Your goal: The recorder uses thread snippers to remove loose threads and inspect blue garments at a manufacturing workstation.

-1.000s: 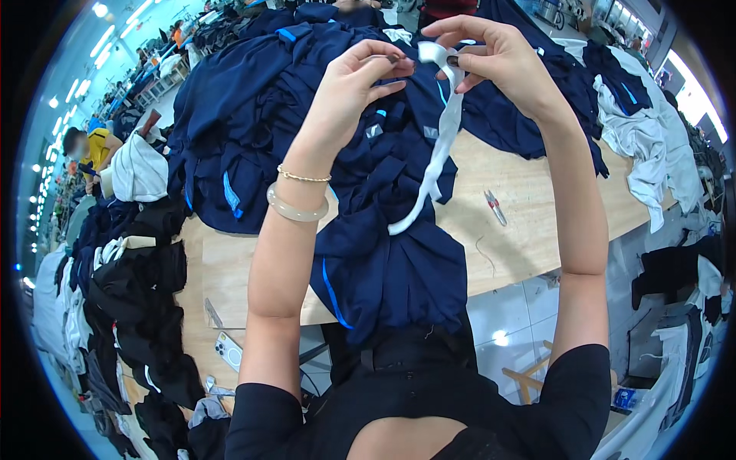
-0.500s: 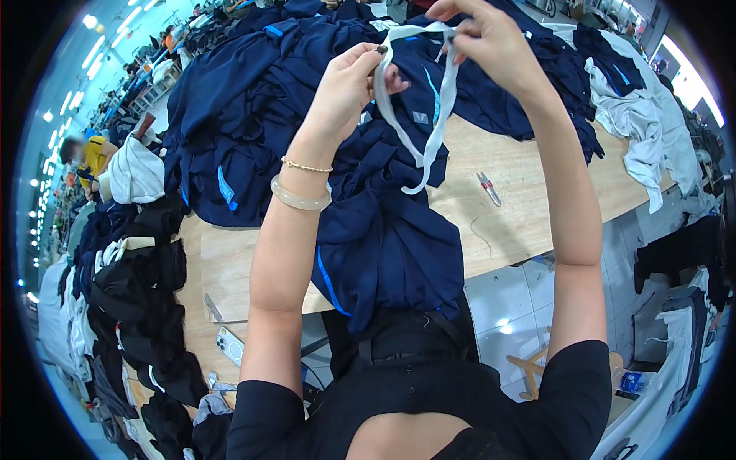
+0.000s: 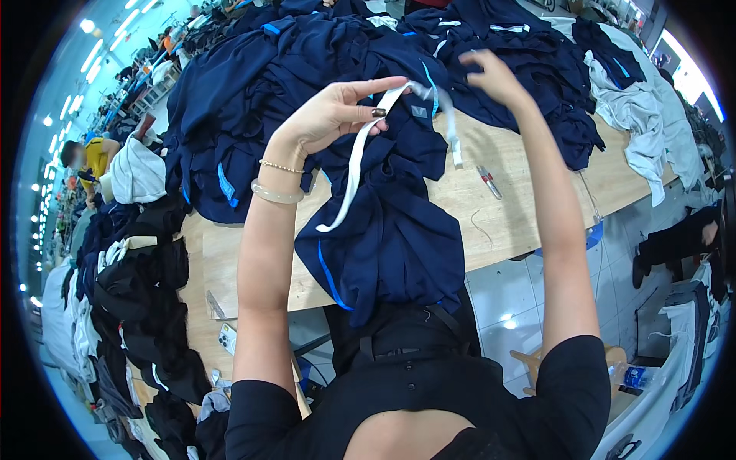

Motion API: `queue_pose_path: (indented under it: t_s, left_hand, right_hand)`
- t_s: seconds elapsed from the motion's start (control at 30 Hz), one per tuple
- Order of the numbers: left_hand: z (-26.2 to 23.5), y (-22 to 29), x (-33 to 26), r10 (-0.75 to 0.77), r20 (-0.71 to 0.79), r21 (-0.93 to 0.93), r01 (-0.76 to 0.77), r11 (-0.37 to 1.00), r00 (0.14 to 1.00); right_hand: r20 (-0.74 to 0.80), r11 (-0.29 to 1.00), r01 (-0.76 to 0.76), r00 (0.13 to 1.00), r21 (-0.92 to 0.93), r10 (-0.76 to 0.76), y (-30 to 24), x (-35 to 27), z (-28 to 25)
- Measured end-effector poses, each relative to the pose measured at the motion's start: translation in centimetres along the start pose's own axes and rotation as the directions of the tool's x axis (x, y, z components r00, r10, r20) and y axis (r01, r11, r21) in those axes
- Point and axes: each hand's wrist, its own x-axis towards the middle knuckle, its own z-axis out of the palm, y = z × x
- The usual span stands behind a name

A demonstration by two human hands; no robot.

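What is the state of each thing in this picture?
Left hand: raised, pinching the white strap.
Right hand: raised, closed on the strap's other part.
White strap: stretched between the hands, one end hanging loose.
Navy garment: crumpled, draped over the table edge.
Navy pile: heaped, unfolded.
Snips: lying flat on the table.

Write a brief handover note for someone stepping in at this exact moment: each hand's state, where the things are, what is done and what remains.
Left hand: raised, pinching the white strip between thumb and fingers; one end hangs down over the navy garment.
Right hand: raised, blurred; the strip's other end hangs just beside it, grip unclear.
The garment lies draped over the wooden table edge, in front of the navy pile. Small snips lie on the table to the right.
Done: strip lifted clear of the garment.
Left: strip not yet set down or attached.
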Motion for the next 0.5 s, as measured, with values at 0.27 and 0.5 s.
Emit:
queue_pose_path:
  t_s: [0.27,0.5]
  left_hand:
    - [2.5,-7.6,2.1,-0.084,-0.33,-0.089,0.057,0.994,0.94]
    - [1.9,-12.3,-0.9,-0.088,-0.312,-0.316,-0.016,0.949,0.946]
  right_hand:
    - [-0.095,0.519,-0.693,0.64,-0.501,0.762,6.9,-21.1,9.2]
    - [-0.099,0.559,-0.777,0.605,-0.289,0.79,2.8,-19.9,10.2]
